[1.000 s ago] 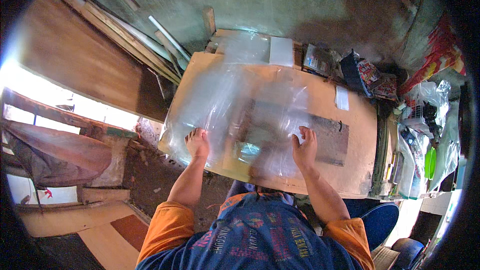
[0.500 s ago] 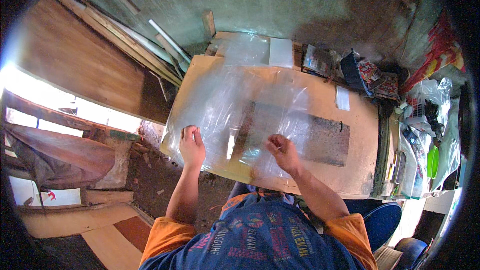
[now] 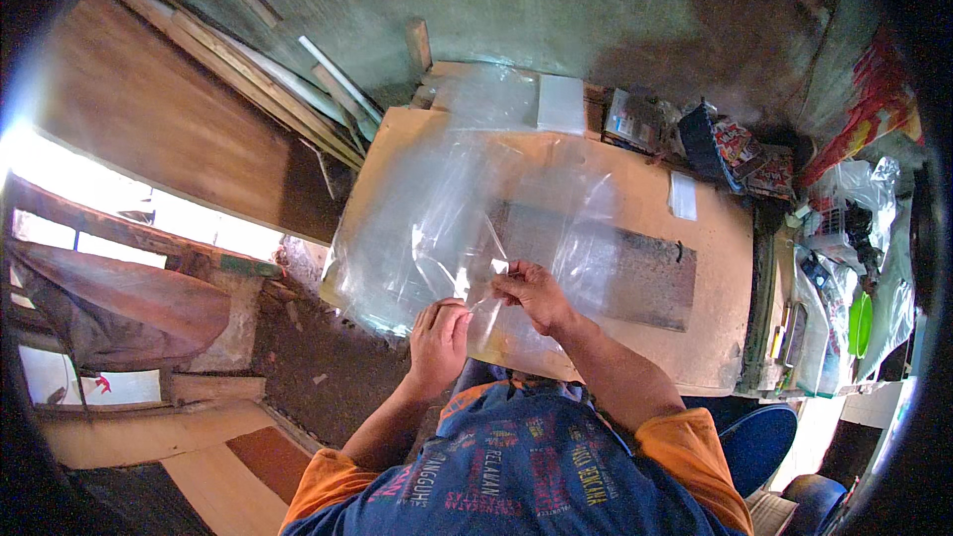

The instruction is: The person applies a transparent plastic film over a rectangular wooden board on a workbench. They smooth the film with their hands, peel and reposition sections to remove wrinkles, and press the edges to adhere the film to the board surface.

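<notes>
The clear plastic [image 3: 412,213] lay spread across the left and middle of the table [image 3: 715,328], wrinkled and shiny. The handling looked partway along: a near part was already picked up, while the larger part lay loose, neither folded nor stacked. That picked-up part was between the left hand [image 3: 440,342] and the right hand [image 3: 536,298], close together but apart, each seemingly pinching film at the fingertips; most of the plastic stretched beyond them. A dark panel [image 3: 650,280] lay partly under its right side. Farther right was a small white paper [image 3: 682,196]; behind, a white sheet [image 3: 561,104].
</notes>
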`<move>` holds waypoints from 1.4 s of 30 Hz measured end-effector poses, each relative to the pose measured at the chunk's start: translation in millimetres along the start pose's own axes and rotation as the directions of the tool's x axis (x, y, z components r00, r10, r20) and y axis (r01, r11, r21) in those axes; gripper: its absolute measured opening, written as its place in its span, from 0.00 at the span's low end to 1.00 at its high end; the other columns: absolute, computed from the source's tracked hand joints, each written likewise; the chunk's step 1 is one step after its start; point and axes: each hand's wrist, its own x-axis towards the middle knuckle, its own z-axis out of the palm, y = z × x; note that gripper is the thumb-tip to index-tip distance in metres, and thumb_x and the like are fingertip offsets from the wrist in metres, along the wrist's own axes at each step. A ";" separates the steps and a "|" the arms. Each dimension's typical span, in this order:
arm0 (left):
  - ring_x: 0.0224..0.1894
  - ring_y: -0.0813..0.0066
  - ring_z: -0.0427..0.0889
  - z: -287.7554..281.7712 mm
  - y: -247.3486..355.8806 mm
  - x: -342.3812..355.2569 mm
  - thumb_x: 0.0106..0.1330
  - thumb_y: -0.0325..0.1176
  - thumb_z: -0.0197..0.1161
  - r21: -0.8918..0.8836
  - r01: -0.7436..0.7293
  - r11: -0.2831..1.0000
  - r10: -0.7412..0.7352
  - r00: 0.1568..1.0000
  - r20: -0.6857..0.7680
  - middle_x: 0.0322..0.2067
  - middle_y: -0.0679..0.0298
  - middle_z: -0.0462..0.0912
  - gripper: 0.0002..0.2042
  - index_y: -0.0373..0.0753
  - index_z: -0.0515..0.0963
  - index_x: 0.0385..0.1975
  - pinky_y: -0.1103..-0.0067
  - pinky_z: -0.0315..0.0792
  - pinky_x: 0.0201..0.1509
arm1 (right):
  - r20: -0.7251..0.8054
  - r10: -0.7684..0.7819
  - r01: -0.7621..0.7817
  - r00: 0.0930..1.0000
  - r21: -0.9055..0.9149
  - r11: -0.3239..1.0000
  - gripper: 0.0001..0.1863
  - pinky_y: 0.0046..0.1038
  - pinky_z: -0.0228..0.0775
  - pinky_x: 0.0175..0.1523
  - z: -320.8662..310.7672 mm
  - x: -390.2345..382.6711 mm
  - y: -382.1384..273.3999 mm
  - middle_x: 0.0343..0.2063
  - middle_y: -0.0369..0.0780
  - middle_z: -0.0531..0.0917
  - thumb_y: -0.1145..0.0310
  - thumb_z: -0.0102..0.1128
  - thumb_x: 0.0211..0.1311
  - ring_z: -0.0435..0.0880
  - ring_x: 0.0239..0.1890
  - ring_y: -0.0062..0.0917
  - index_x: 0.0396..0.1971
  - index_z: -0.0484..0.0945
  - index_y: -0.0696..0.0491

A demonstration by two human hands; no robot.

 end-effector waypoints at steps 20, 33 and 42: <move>0.75 0.43 0.50 89.5 -8.9 -13.1 0.70 0.51 0.58 0.229 -0.001 0.974 -0.106 0.884 0.455 0.73 0.51 0.56 0.30 0.51 0.64 0.71 0.48 0.50 0.72 | -0.717 0.008 0.128 0.697 0.135 0.983 0.14 0.32 0.74 0.31 -80.7 -50.3 47.8 0.30 0.37 0.80 0.61 0.61 0.70 0.81 0.28 0.25 0.45 0.71 0.54; 0.74 0.35 0.50 103.8 -28.7 2.8 0.69 0.50 0.61 0.150 0.006 0.989 -0.061 0.928 0.367 0.73 0.41 0.50 0.35 0.48 0.58 0.73 0.51 0.51 0.75 | -0.668 -0.565 -0.173 0.485 -0.706 0.686 0.23 0.39 0.68 0.54 -115.4 -102.3 83.4 0.46 0.50 0.75 0.68 0.66 0.62 0.74 0.49 0.42 0.53 0.69 0.60; 0.75 0.39 0.49 115.8 -30.1 14.4 0.69 0.51 0.61 0.176 0.032 0.984 -0.107 0.895 0.434 0.73 0.41 0.50 0.35 0.47 0.59 0.73 0.53 0.48 0.76 | -0.771 -0.452 -0.150 0.449 -0.564 0.812 0.25 0.41 0.65 0.56 -84.8 -102.8 88.8 0.46 0.50 0.72 0.65 0.68 0.61 0.69 0.51 0.44 0.51 0.67 0.60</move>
